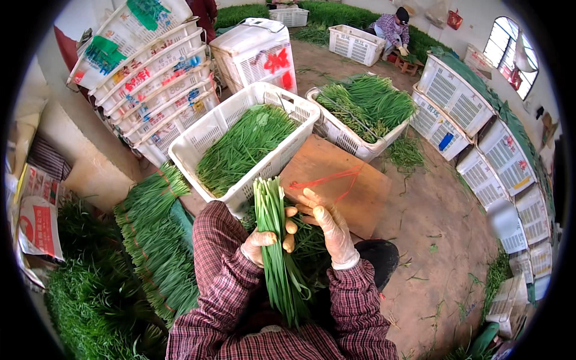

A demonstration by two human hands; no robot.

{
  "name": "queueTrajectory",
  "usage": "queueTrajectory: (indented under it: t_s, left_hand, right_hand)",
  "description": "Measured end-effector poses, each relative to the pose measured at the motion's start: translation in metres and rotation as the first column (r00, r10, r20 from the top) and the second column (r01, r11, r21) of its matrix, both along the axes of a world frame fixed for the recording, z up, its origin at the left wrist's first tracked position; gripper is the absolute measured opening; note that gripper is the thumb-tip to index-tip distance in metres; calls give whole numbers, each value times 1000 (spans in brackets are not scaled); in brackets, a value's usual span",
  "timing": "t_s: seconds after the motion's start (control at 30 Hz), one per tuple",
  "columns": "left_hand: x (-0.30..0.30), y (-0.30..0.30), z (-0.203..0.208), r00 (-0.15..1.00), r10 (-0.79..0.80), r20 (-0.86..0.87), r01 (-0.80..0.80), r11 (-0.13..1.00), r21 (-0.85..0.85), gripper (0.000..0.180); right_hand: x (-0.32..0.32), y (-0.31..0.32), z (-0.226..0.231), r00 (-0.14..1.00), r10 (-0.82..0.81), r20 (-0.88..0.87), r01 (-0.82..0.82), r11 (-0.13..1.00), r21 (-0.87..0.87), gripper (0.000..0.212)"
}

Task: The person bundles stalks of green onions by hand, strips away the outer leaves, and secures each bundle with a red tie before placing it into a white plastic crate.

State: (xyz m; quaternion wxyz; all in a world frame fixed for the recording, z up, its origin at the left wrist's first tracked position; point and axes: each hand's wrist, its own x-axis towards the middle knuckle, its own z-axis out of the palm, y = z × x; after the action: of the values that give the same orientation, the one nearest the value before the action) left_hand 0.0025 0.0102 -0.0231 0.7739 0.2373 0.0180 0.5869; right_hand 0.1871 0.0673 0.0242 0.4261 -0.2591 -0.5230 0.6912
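A bunch of long green garlic chives (275, 246) stands upright over my lap. My left hand (264, 243), in a pale thin glove, is closed round the bunch near its middle. Beside it, just right of the bunch, my gloved right hand (332, 231) has its fingers apart and holds nothing. Past my hands is a low wooden board (360, 198) with a red string (336, 175) lying across it. Loose greens (309, 249) show partly behind my hands, over my lap.
A white crate (180, 150) of loose chives stands in front, another crate (330, 129) beyond the board. Tied bundles (150, 246) lie at my left. Stacked crates rise at far left (153, 90) and along the right wall (480, 150). A person (393, 31) sits working at the back.
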Motion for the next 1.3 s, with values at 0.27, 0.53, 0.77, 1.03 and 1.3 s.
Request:
queueTrajectory:
  t_s: [0.27,0.53,0.77,1.03,1.3]
  left_hand:
    - [3,-12,-19,998,-35,-46,31,996,-89,65]
    - [2,-16,-30,996,-93,-6,91,983,-161,72]
    - [0,-15,-21,998,-67,4,66,982,-176,79]
    - [-21,-7,-30,998,46,50,-39,990,-136,74]
    - [-19,-5,-23,989,146,-31,-150,974,-172,68]
  right_hand:
    - [-12,-3,10,999,54,-7,-54,993,-101,21]
    - [-19,8,17,991,89,103,-64,973,-223,14]
    - [-20,17,20,989,-47,139,73,979,-189,14]
    - [38,77,44,882,-419,-216,429,903,0,13]
    - [56,67,11,967,-216,138,189,964,187,20]
